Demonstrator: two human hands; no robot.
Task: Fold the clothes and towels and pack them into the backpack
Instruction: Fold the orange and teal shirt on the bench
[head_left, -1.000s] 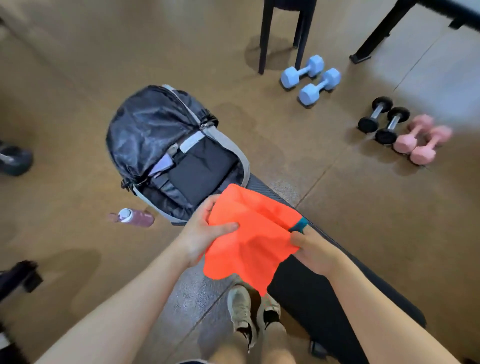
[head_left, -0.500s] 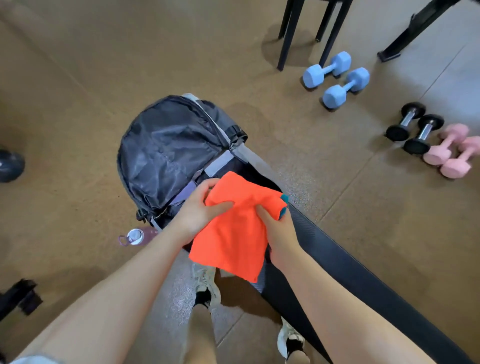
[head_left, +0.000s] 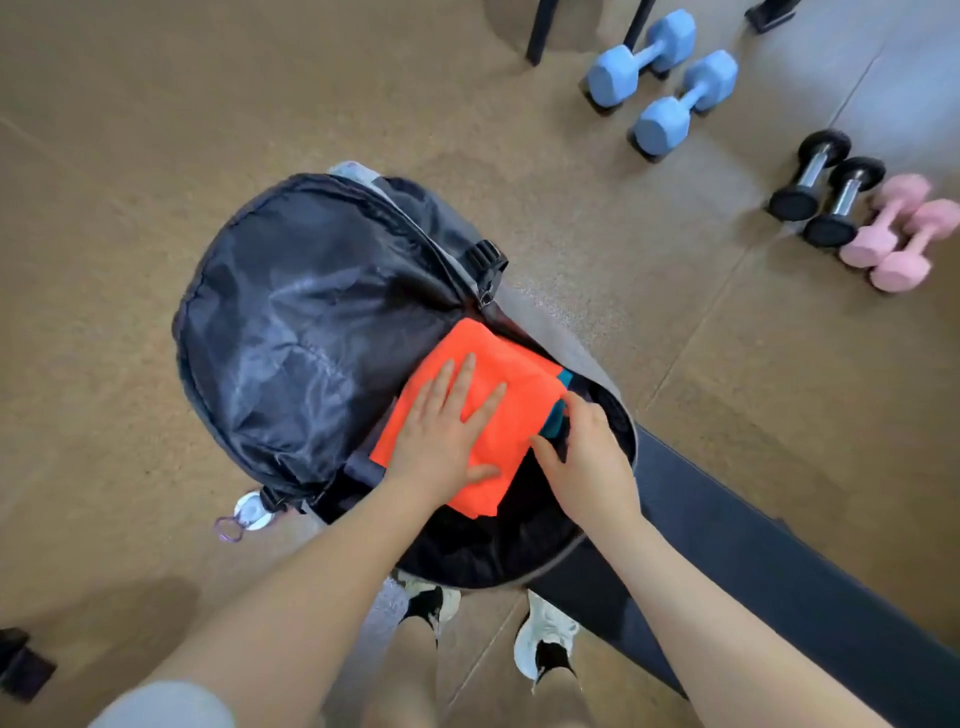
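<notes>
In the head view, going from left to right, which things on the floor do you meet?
Water bottle → backpack → orange cloth in its opening → blue dumbbells → black dumbbells → pink dumbbells.

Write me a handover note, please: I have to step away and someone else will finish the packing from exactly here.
Left hand: flat, fingers straight, pressing the folded orange cloth down.
Right hand: at the cloth's right edge by its teal trim, fingers curled down at the edge; whether it grips the cloth cannot be told.
The cloth lies in the open main compartment of the backpack, which stands on the floor against a dark bench.
Done: this cloth is folded and in the bag.
Left: let go, pack any other clothes or towels (none in view), then close the bag.
</notes>
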